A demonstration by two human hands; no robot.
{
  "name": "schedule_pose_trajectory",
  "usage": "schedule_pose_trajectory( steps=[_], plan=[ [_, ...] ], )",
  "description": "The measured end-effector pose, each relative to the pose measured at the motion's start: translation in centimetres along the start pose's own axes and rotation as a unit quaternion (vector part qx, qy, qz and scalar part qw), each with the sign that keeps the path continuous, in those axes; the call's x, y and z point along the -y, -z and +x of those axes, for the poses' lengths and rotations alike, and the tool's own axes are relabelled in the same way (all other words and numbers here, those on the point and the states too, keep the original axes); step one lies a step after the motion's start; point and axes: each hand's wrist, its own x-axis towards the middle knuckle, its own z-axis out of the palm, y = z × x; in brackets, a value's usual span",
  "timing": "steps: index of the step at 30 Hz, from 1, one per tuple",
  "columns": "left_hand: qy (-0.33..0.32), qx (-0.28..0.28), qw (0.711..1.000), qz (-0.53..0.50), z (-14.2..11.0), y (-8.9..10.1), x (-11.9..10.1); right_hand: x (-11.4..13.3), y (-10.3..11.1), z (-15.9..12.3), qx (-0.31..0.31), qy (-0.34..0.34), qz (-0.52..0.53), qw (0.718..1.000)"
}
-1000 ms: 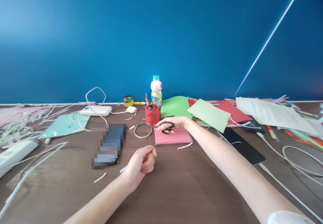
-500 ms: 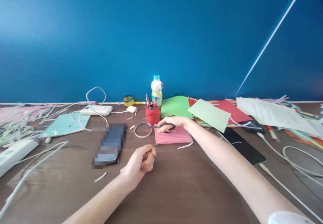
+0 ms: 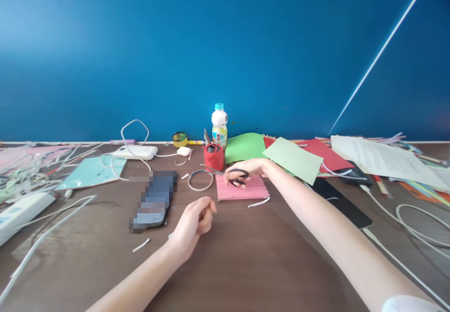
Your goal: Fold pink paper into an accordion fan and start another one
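Note:
My left hand rests low over the brown table, thumb pinched against the curled fingers. No thread shows in that pinch. My right hand grips black-handled scissors, its blades pointing left toward the red thread spool. The hand and scissors lie over the top edge of a pink pleated paper. A white paper ring lies just left of the blades.
A phone lies left of my left hand. A bottle stands behind the spool. Coloured paper sheets, a black tablet and white cables cover the right side. A power strip, power bank and paper strips lie left.
The taut red thread between the spool and my left hand is no longer visible. My right hand with the scissors has shifted slightly right, and my left fingers have loosened a little.

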Motion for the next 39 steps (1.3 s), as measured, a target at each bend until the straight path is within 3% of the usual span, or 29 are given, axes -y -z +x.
schedule_pose_trajectory(
  steps=[2, 5, 9, 12, 14, 22, 26, 31, 32, 35, 37, 39],
  plan=[
    [-0.009, -0.012, 1.0, -0.002, 0.2, 0.3, -0.2, 0.3, 0.5, -1.2, 0.011, -0.028, -0.06, 0.998],
    [-0.015, -0.02, 1.0, -0.005, 0.5, 0.6, -0.3, 0.0, 1.5, -4.2, -0.048, -0.061, -0.15, 0.986],
    [-0.018, -0.016, 1.0, 0.002, 0.8, 0.9, -0.2, -1.8, 2.0, -9.3, -0.057, -0.144, -0.166, 0.974],
    [-0.021, -0.023, 0.999, 0.013, 1.0, 0.8, -0.2, -3.4, 1.6, -12.7, -0.156, -0.216, -0.221, 0.938],
    [-0.026, -0.031, 0.999, 0.019, 1.1, 0.9, -0.2, -4.3, 1.0, -14.3, -0.172, -0.258, -0.211, 0.927],
    [-0.059, -0.069, 0.995, 0.028, 1.9, 1.6, -0.8, -8.1, -1.0, -17.8, -0.23, -0.326, -0.218, 0.89],
    [-0.104, -0.11, 0.987, 0.05, 2.3, 1.9, -2.2, -9.6, -0.5, -18.9, -0.285, -0.361, -0.276, 0.844],
    [-0.144, -0.132, 0.958, 0.212, 4.2, 1.3, -5.0, -8.1, 0.6, -17.9, -0.373, -0.307, -0.272, 0.832],
    [-0.139, -0.125, 0.946, 0.266, 5.0, 1.1, -5.3, -7.4, 0.7, -17.2, -0.391, -0.272, -0.26, 0.84],
    [-0.083, -0.043, 0.897, 0.432, 7.8, 0.4, -5.4, -5.0, 0.4, -13.9, -0.364, -0.106, -0.197, 0.904],
    [-0.085, -0.036, 0.885, 0.457, 9.5, -0.1, -4.9, -3.8, -0.3, -11.1, -0.319, -0.044, -0.158, 0.934],
    [-0.099, -0.052, 0.877, 0.468, 10.8, -0.5, -4.3, -2.9, -1.4, -8.2, -0.295, 0.012, -0.152, 0.943]
  ],
)
